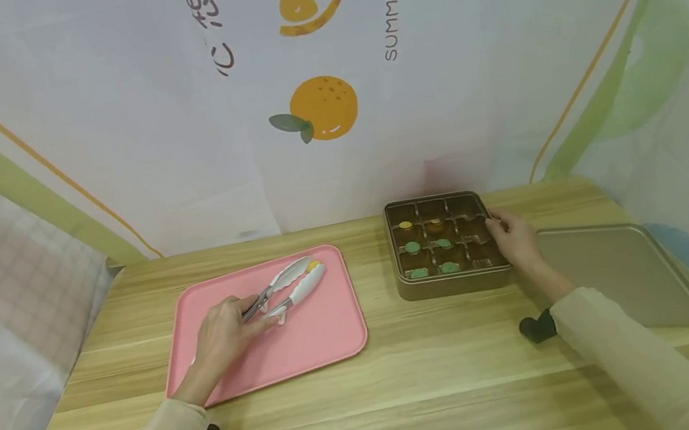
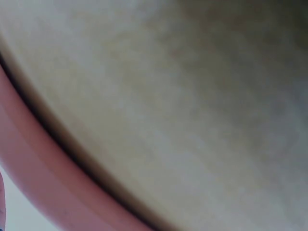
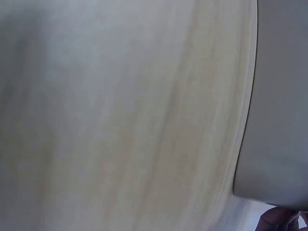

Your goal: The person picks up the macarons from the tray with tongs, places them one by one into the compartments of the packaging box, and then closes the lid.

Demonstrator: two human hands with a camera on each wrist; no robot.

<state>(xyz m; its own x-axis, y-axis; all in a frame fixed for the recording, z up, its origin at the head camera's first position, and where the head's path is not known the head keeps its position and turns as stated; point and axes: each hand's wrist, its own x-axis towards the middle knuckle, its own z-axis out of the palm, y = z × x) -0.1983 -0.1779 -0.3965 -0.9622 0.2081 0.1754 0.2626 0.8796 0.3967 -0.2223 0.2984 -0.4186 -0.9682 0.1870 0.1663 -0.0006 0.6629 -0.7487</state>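
In the head view my left hand holds a pair of metal tongs with white scalloped tips, over the pink tray. A small yellow piece sits between the tips at their far end; whether they squeeze it I cannot tell. My right hand grips the right side of a bronze-coloured box divided into several compartments. Inside lie a yellow piece and several green pieces. The right-hand column shows no coloured pieces. The box wall and some fingers appear in the right wrist view.
A flat bronze-coloured lid or tray lies right of the box, partly behind the right forearm. The wooden table meets a white printed cloth at its back edge. The left wrist view shows the pink tray's rim close up.
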